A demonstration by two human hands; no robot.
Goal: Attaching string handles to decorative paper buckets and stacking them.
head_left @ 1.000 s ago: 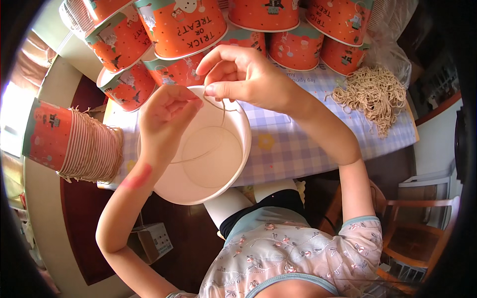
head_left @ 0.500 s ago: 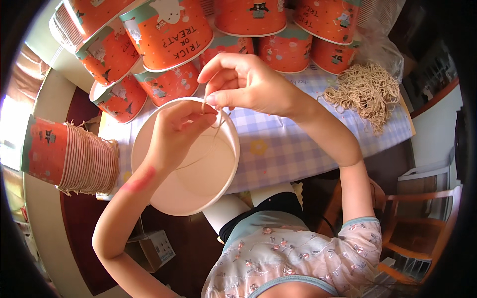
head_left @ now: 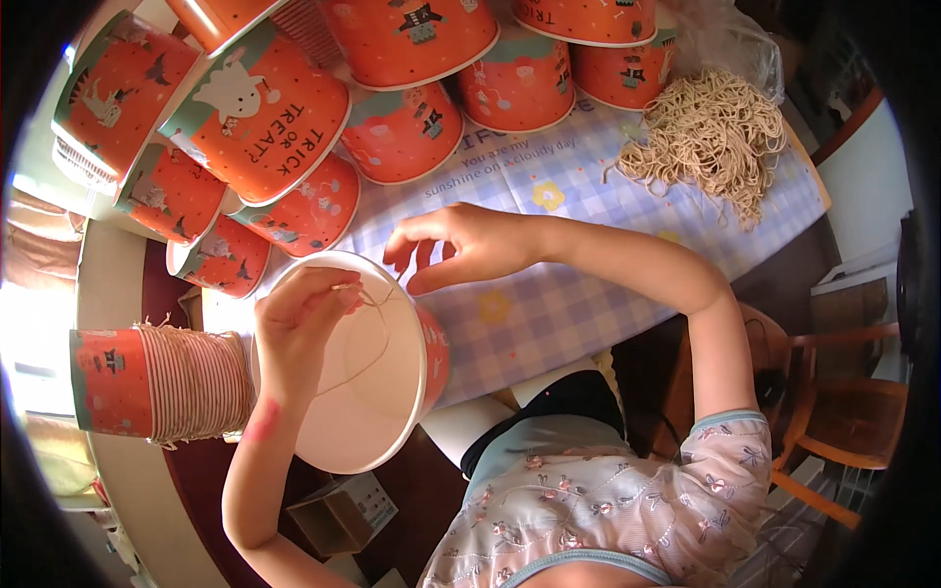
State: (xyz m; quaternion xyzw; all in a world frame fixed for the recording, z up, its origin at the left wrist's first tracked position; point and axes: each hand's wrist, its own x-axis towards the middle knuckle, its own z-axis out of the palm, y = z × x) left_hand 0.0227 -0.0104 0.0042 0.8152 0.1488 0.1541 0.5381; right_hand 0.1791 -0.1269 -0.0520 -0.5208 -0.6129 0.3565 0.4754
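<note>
A large paper bucket [head_left: 435, 358], white inside and orange outside, stands tilted at the table's near edge with its mouth toward me. Over its far left rim, my left hand [head_left: 304, 306] pinches a thin beige cord [head_left: 368, 367] between thumb and fingertips. The cord trails in a loose loop down across the bucket's mouth. My right hand [head_left: 466, 253] hovers past the far right rim, open, its thumb and fingers apart. It sits close to the cord's loose end and grips nothing that I can see.
Several orange printed buckets [head_left: 260, 118] are piled along the far side. A nested bucket stack [head_left: 196, 384] with cords lies at the left. A tangled heap of beige cord [head_left: 716, 137] rests at the far right beside clear plastic [head_left: 735, 44]. A checked cloth [head_left: 549, 294] covers the table.
My right hand has let go of the cord and opened, moving away from my left hand. My left hand still pinches it. The whole view has shifted.
</note>
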